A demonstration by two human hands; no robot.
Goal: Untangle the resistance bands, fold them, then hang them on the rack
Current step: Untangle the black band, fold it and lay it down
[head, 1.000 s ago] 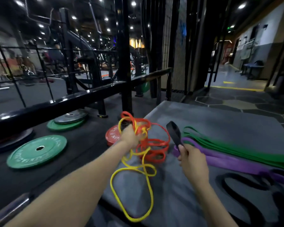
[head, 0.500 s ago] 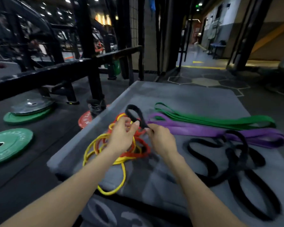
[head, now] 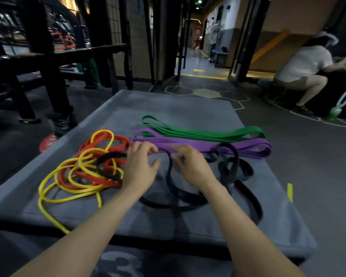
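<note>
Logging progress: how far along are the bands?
Done: green band and purple band lie folded flat on the mat. In hand: left hand and right hand work the black band. Left: yellow band and red band tangled; nothing hung.

Two bare forearms reach in from the lower edge of the view, with no sleeve showing anywhere along them. The left hand (head: 141, 169) and the right hand (head: 192, 166) wear no gloves, and no ring, watch or strap shows at fingers or wrists. The fingernails look short and unpainted.
</note>
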